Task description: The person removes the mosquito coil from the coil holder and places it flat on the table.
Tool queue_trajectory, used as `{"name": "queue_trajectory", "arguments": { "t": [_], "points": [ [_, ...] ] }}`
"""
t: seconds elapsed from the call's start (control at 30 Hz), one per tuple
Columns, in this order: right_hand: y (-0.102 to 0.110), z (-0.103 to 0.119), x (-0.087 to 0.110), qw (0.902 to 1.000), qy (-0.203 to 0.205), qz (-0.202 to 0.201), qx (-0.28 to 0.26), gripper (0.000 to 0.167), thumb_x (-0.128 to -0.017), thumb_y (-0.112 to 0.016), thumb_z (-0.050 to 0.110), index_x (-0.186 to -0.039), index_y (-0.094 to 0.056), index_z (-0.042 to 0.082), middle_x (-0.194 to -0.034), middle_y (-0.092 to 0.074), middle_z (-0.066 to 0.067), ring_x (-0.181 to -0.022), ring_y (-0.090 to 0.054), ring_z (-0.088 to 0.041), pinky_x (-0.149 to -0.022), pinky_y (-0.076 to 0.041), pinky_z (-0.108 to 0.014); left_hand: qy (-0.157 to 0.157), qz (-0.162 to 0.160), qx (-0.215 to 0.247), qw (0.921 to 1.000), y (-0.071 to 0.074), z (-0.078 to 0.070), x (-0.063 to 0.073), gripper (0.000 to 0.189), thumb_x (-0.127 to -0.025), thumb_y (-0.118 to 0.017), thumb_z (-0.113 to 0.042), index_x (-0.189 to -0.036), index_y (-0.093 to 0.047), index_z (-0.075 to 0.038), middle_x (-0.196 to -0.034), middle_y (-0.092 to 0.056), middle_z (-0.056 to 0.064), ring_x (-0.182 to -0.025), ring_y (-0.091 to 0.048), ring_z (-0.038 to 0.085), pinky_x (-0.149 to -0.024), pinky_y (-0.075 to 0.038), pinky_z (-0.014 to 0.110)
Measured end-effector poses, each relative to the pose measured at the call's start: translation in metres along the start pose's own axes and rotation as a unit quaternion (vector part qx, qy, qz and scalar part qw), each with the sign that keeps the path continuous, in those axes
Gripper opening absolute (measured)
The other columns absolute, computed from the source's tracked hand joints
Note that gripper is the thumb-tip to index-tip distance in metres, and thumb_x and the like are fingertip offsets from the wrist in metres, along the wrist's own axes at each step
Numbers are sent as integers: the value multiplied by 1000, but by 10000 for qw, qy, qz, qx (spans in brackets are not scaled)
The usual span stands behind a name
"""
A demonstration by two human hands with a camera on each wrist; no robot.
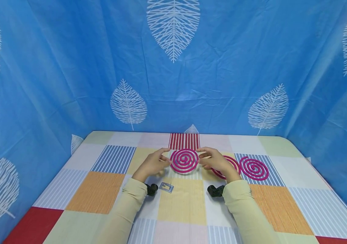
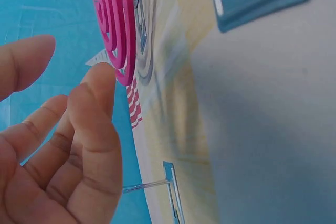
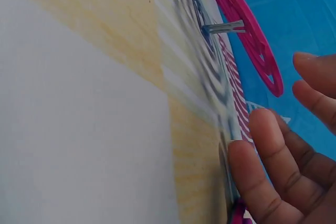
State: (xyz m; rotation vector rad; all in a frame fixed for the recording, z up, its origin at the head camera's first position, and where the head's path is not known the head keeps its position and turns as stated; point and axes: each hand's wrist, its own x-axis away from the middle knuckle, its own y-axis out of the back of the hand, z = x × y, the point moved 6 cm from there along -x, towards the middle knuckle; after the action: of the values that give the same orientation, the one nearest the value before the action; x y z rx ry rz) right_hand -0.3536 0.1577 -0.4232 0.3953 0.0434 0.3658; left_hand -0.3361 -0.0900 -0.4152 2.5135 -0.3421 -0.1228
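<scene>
A pink mosquito coil (image 1: 184,160) sits level a little above the tabletop, its centre on the upright prong of a small metal stand (image 3: 223,27). My left hand (image 1: 155,163) is at the coil's left side, fingers loosely bent and thumb apart, with a fingertip right at the rim in the left wrist view. On the opposite side, my right hand (image 1: 215,160) has its fingers spread and relaxed; the right wrist view shows a gap between them and the coil. Neither hand grips anything. Ring-shaped shadows fall beneath the raised coil.
Two more pink coils lie at the right: one (image 1: 235,162) partly hidden by my right hand, another (image 1: 254,168) beyond it. A flat metal stand (image 1: 166,187) lies near my left wrist. Another stand (image 2: 172,192) with a raised prong is beside my left hand. Blue curtain (image 1: 191,101) surrounds the table.
</scene>
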Motion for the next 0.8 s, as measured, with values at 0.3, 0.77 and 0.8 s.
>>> {"name": "queue_trajectory", "arguments": {
  "t": [0.3, 0.77, 0.8],
  "points": [
    [-9, -7, -5, 9994, -348, 28, 19, 61, -99, -72, 2, -155, -48, -5, -121, -65, -26, -89, -69, -18, -74, -59, -31, 422, 186, 26, 9989, -5, 5, 2, 67, -99, -74, -10, -160, -49, -3, -110, -72, 12, -77, -68, 20, -67, -57, 32],
    [-10, -11, -5, 9993, -372, 21, -11, 58, -97, -73, -3, -151, -51, -10, -105, -72, -15, -75, -60, -10, -66, -53, -23, 680, 469, 240, 9963, -11, 9, 2, 79, -98, -78, -7, -165, -36, 5, -97, -69, 9, -62, -55, 12, -58, -44, 23],
    [-10, -12, -5, 9993, -372, 32, -5, 58, -97, -73, -3, -150, -51, -10, -105, -72, -15, -75, -59, -10, -65, -53, -23, 703, 472, 255, 9961, -12, 10, 2, 79, -98, -78, -7, -165, -36, 5, -98, -71, 9, -62, -55, 12, -58, -45, 24]
  ]
}}
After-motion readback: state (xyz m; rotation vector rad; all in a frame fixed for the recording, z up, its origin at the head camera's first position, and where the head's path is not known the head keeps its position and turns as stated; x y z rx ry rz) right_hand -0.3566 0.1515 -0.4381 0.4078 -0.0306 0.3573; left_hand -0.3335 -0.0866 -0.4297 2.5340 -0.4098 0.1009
